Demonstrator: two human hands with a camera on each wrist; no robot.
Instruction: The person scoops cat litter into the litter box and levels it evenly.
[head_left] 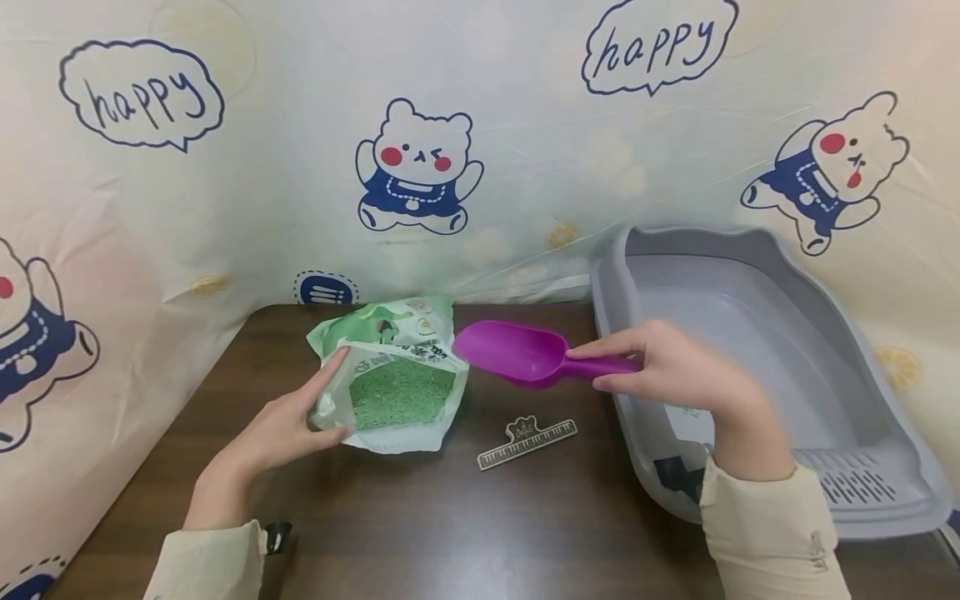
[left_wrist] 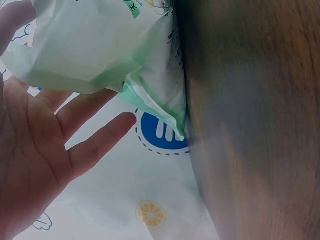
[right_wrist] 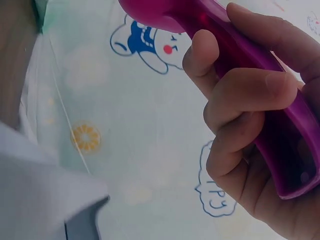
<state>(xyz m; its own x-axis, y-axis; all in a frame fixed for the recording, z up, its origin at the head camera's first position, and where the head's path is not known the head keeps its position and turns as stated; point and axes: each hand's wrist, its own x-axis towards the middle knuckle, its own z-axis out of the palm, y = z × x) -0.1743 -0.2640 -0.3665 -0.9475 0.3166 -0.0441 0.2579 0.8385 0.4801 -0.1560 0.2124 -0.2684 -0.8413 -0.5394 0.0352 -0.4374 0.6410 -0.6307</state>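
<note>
A white and green bag (head_left: 408, 437) stands with its mouth turned toward me, green granules (head_left: 401, 393) visible inside. My left hand (head_left: 281, 425) rests against the bag's left side, thumb near and index finger far, the fingers fairly straight and spread. In the left wrist view, parts of the fingers are hidden behind the bag (left_wrist: 95, 55). My right hand (head_left: 671, 367) grips the handle of a purple scoop (head_left: 513, 352), its fingers curled around it in the right wrist view. Tipped left, the scoop has its front end at the bag's right edge; no granules show in it.
A grey litter box (head_left: 626, 400) with a slotted panel stands on the right, partly beneath my right arm. On the brown table (head_left: 420, 525) lies a clear bag clip (head_left: 527, 443) with piano-key markings. A printed cloth (head_left: 525, 167) covers the wall behind.
</note>
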